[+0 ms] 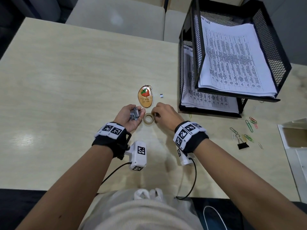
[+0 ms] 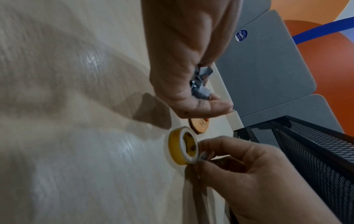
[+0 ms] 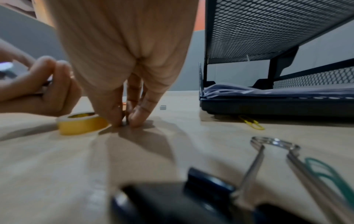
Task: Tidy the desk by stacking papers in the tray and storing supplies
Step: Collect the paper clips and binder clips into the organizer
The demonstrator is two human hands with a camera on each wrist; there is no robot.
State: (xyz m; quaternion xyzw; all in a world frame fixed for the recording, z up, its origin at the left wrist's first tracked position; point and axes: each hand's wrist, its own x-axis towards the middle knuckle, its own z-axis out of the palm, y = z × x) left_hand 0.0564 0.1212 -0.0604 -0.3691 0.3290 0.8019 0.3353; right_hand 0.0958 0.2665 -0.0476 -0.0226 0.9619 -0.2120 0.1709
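Observation:
My left hand [image 1: 137, 110] lies palm up on the desk, its fingers cupped round a heap of grey staple strips [image 1: 134, 115]. They also show in the left wrist view, staple strips [image 2: 200, 84]. A roll of yellowish tape [image 1: 149, 119] lies flat between my hands. My right hand [image 1: 155, 114] is palm down just right of the roll, and its fingertips [image 3: 116, 121] press together on the desk, pinching a small grey staple piece [image 2: 203, 156]. One more staple strip [image 1: 161, 95] lies loose beyond it.
A wooden strawberry key tag [image 1: 145, 96] lies behind the hands. A black two-tier mesh tray [image 1: 187, 63] holding printed papers [image 1: 232, 60] stands at the right. Coloured paper clips [image 1: 249, 127] and a black binder clip [image 1: 242, 145] lie right of my right wrist, near a white box [image 1: 282, 140].

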